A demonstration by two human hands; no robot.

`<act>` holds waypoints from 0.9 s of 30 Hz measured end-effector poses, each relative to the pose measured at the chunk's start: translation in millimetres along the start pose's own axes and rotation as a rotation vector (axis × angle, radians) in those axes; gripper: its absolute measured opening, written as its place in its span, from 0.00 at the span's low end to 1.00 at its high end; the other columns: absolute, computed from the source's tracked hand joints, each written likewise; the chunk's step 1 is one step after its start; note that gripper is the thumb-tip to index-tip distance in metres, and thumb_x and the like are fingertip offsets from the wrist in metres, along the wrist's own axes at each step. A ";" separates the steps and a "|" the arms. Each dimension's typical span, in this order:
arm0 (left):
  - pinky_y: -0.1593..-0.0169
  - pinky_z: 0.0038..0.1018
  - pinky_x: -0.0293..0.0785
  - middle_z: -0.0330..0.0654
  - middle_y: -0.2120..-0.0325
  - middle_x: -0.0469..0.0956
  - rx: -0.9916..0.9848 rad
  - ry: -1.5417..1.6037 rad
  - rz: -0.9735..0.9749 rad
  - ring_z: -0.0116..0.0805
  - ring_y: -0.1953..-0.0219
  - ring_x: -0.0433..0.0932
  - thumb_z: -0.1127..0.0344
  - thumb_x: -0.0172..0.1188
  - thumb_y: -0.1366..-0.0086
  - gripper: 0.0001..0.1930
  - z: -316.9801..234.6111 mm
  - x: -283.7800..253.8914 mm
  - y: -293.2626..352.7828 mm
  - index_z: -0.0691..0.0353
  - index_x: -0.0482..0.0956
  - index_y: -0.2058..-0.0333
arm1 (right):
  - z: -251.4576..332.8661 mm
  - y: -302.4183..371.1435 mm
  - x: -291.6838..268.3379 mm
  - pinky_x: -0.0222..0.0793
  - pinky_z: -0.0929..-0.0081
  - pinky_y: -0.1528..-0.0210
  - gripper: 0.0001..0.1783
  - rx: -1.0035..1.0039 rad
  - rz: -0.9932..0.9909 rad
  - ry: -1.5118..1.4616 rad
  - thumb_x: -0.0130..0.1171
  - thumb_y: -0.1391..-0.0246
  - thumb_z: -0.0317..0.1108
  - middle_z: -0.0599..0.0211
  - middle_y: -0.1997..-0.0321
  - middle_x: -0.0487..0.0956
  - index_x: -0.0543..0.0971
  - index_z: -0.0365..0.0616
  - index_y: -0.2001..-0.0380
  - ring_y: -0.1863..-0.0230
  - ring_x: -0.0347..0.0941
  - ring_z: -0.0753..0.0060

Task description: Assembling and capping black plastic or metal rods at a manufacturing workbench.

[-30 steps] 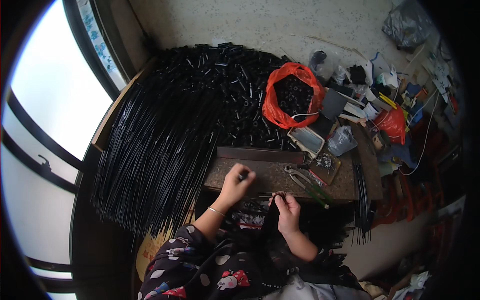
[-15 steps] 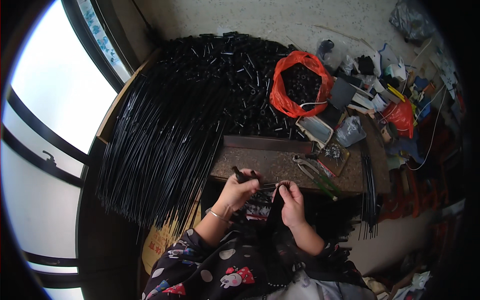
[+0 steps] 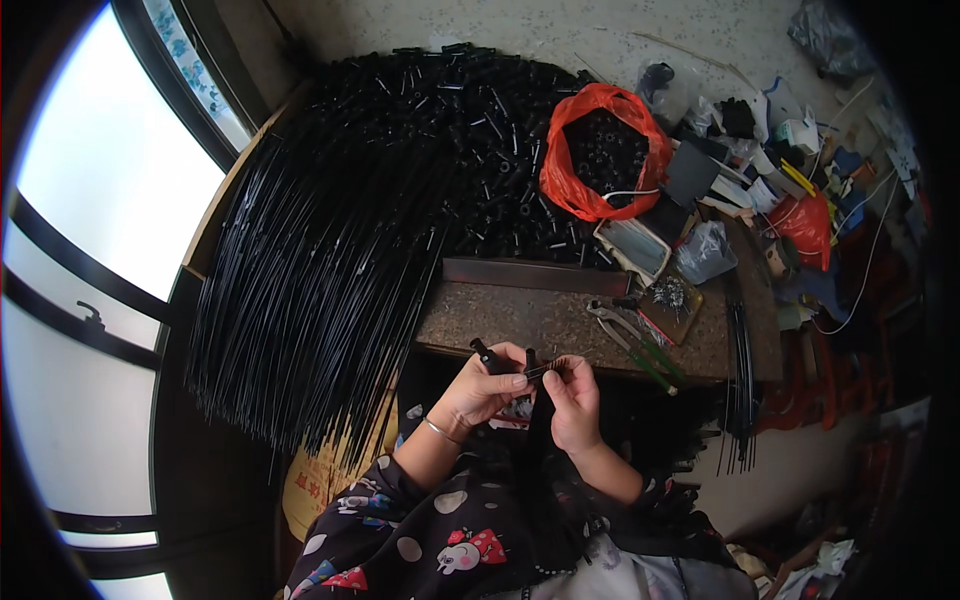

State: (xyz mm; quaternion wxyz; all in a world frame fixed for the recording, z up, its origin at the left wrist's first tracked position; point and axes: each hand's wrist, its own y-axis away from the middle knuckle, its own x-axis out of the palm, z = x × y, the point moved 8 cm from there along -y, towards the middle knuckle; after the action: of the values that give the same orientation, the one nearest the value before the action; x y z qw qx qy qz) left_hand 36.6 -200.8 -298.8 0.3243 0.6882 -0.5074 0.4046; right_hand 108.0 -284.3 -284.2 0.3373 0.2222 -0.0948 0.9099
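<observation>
In front of the table's near edge my two hands almost meet. My left hand (image 3: 478, 388) is closed around short black tube-like parts (image 3: 486, 354), one sticking up past the fingers. Another dark stub (image 3: 530, 357) rises between both hands. Thumb and finger of my right hand (image 3: 576, 408) pinch a small dark piece with a row of fine wires or teeth (image 3: 561, 365); its exact kind is too small to tell. Just to the right, pincers (image 3: 618, 330) with green handles lie on the tabletop (image 3: 510, 315).
A big heap of black tubular parts (image 3: 500, 130) with long thin black rods (image 3: 310, 290) covers the table's left and back. A dark metal bar (image 3: 535, 276) borders it. Beyond stand an open red bag (image 3: 655, 150) of small black parts, a tray (image 3: 635, 250) and small metal pieces (image 3: 670, 292).
My hands have come together, the right one shifting slightly left. The thin strands that spanned the gap between them now show less. The whole view has shifted a little.
</observation>
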 end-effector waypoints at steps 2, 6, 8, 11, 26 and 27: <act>0.58 0.25 0.78 0.49 0.62 0.75 -0.015 -0.019 -0.029 0.36 0.64 0.78 0.81 0.57 0.46 0.10 -1.5 4.0 -1.6 0.66 0.72 0.64 | 3.4 -2.3 -4.8 0.63 0.84 0.58 0.10 -0.035 -0.023 0.022 0.54 0.46 0.27 0.73 0.65 0.71 0.67 0.42 0.61 0.64 0.66 0.83; 0.60 0.23 0.77 0.49 0.62 0.74 -0.021 -0.059 -0.132 0.35 0.64 0.78 0.81 0.58 0.47 0.10 -4.0 -5.3 -3.2 0.66 0.71 0.65 | 2.5 -1.7 -2.3 0.62 0.84 0.57 0.09 -0.008 -0.016 -0.005 0.54 0.46 0.27 0.73 0.65 0.71 0.67 0.42 0.62 0.63 0.66 0.83; 0.60 0.23 0.77 0.49 0.62 0.74 -0.006 -0.050 -0.125 0.35 0.64 0.78 0.81 0.58 0.47 0.10 -3.1 -6.7 -6.6 0.66 0.71 0.65 | 0.6 -1.7 -2.0 0.62 0.84 0.56 0.09 0.008 -0.006 -0.029 0.54 0.46 0.27 0.73 0.65 0.71 0.68 0.42 0.62 0.63 0.66 0.83; 0.58 0.24 0.77 0.49 0.62 0.74 0.014 -0.052 -0.058 0.35 0.64 0.77 0.82 0.57 0.46 0.10 -1.7 -7.8 -5.7 0.66 0.71 0.65 | -1.6 -1.3 1.9 0.62 0.86 0.57 0.10 0.030 0.044 -0.022 0.53 0.45 0.29 0.73 0.65 0.70 0.67 0.41 0.62 0.64 0.65 0.85; 0.60 0.23 0.76 0.46 0.65 0.75 0.048 -0.140 -0.133 0.33 0.65 0.77 0.80 0.58 0.46 0.09 -9.2 -1.4 -3.4 0.67 0.72 0.65 | -7.1 -2.9 -5.7 0.66 0.82 0.65 0.10 0.014 0.028 0.009 0.54 0.46 0.27 0.69 0.66 0.71 0.66 0.41 0.62 0.69 0.69 0.79; 0.61 0.23 0.76 0.45 0.66 0.75 0.049 -0.174 -0.138 0.32 0.66 0.76 0.80 0.59 0.47 0.10 -9.5 -2.1 -2.8 0.68 0.72 0.64 | -7.2 -2.5 -5.0 0.64 0.84 0.63 0.10 0.024 0.036 0.006 0.54 0.46 0.28 0.72 0.66 0.71 0.66 0.41 0.62 0.67 0.67 0.83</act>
State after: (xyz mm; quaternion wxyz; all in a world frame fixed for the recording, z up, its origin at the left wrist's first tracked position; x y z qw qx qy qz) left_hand 36.9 -191.0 -296.4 0.2893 0.7617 -0.4752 0.3322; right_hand 110.5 -283.0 -292.8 0.3184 0.2218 -0.0871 0.9175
